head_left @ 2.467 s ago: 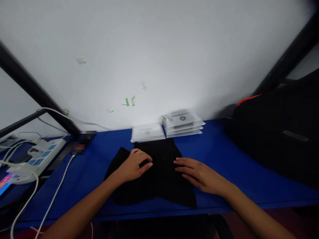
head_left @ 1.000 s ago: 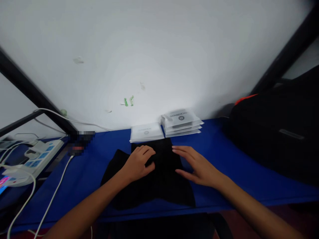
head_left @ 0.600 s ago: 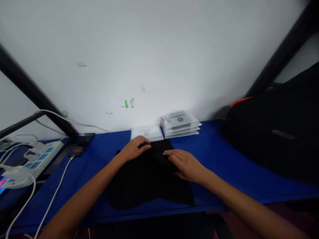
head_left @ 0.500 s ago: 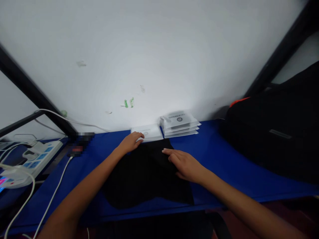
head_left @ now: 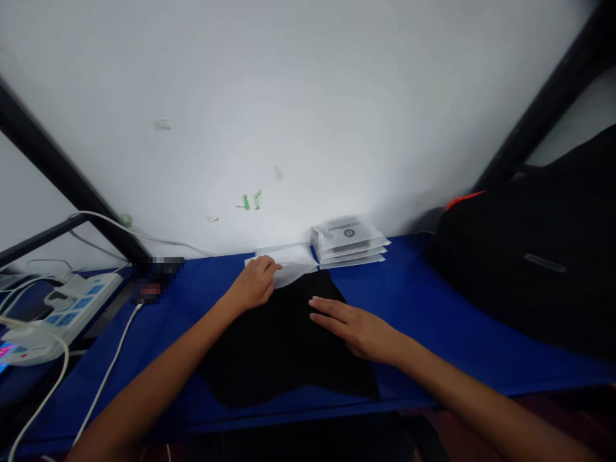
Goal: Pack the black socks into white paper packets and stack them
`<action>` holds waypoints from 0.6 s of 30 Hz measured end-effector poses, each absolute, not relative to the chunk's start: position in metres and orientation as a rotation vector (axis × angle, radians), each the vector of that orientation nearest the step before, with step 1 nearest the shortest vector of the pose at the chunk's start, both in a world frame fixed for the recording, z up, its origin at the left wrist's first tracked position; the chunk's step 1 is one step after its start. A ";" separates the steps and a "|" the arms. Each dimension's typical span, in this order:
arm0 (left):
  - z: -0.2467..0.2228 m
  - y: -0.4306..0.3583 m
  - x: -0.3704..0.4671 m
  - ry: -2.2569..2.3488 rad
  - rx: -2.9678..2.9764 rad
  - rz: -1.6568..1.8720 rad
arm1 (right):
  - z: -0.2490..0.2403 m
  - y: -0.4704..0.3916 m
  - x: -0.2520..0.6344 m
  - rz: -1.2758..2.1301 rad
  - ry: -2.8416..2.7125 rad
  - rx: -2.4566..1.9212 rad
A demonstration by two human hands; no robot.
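Near the wall, my left hand (head_left: 254, 282) pinches the near edge of a white translucent plastic bag (head_left: 293, 260), which bends up toward me. My right hand (head_left: 356, 326) lies with fingers stretched out on a black cloth (head_left: 283, 350). The cloth is spread flat on the blue tabletop, its far edge beside the bag. To the right of that bag sits a stack of several filled translucent bags (head_left: 349, 239) with a dark printed logo on top.
A large black bag (head_left: 520, 269) with an orange edge stands at the right. On the left are a white power strip (head_left: 72, 314), white cables and a blurred dark object (head_left: 156, 279). The blue table (head_left: 404, 289) meets a white wall behind.
My left hand has drawn the top bag's near edge up and toward me. My right hand has shifted slightly nearer, its fingers now straighter on the cloth.
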State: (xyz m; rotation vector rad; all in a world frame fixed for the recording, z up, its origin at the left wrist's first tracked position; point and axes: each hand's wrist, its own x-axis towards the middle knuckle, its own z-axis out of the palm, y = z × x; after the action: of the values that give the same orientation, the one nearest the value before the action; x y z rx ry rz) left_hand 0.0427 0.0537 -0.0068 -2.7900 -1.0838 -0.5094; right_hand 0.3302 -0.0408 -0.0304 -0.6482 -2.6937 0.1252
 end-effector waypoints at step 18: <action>-0.015 -0.031 0.079 -1.047 -3.172 -0.332 | -0.056 -0.012 0.271 -0.208 -2.584 -1.053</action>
State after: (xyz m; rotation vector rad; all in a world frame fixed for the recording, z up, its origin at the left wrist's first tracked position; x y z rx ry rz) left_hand 0.0789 -0.0306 -0.0150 -3.1722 -1.0467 -0.3318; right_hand 0.2713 -0.0119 -0.0557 -1.0528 -2.5838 -0.2079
